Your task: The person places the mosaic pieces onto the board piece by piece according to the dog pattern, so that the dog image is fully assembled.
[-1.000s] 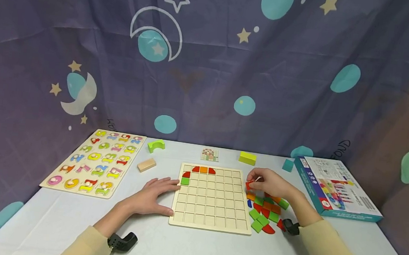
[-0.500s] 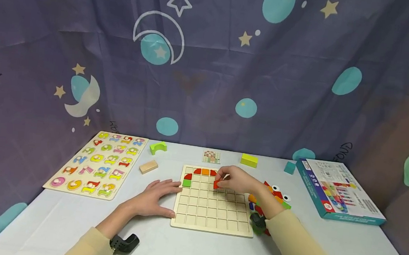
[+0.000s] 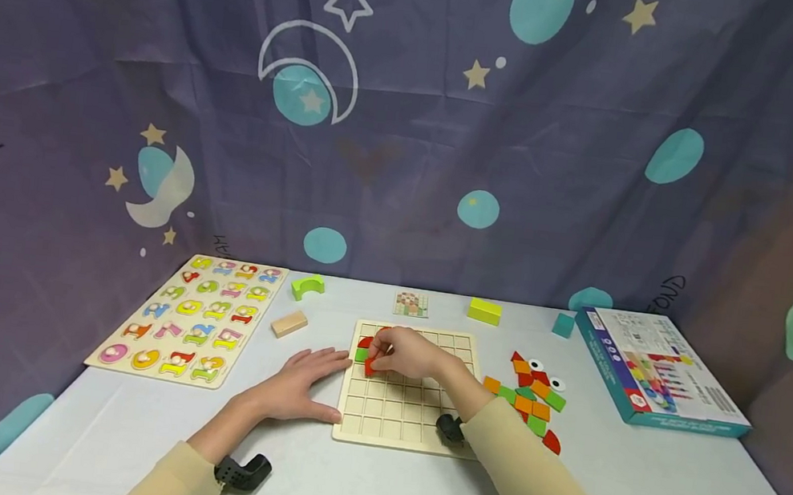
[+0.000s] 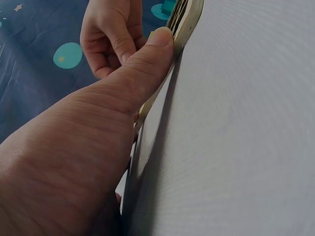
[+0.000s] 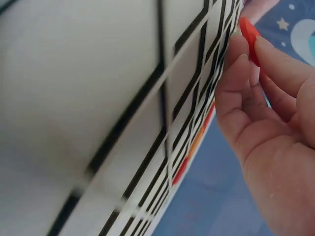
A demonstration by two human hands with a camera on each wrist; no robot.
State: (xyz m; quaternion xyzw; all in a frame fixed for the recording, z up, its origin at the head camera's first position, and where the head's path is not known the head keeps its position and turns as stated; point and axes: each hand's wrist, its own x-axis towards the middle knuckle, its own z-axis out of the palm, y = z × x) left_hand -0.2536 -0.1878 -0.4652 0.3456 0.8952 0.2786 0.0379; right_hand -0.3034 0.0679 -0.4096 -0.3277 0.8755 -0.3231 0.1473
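Observation:
A wooden grid board (image 3: 394, 434) lies in the middle of the table. My left hand (image 3: 298, 386) rests at its left edge with spread fingers; in the left wrist view the thumb (image 4: 160, 38) touches the board's rim. Over the board's left columns, my right hand (image 3: 410, 354) pinches a small red tile (image 3: 368, 368) between thumb and fingers. In the right wrist view this red tile (image 5: 250, 37) shows edge-on, its exact shape unclear. A green square tile (image 3: 360, 354) and a red rounded tile (image 3: 364, 342) sit in the left column. My right hand hides most of the top-row tiles.
Loose coloured tiles (image 3: 532, 408) lie right of the board. Behind it are a pattern card (image 3: 411, 305), a yellow block (image 3: 484, 312) and a teal block (image 3: 563, 325). A number puzzle (image 3: 175, 313), wooden block (image 3: 289, 323) and green arch (image 3: 308, 287) stand left; a box (image 3: 659, 372) lies right.
My right hand picked up the red tile beside the loose pieces and has carried it left across the board, next to the green tile. My left hand stays at the board's edge.

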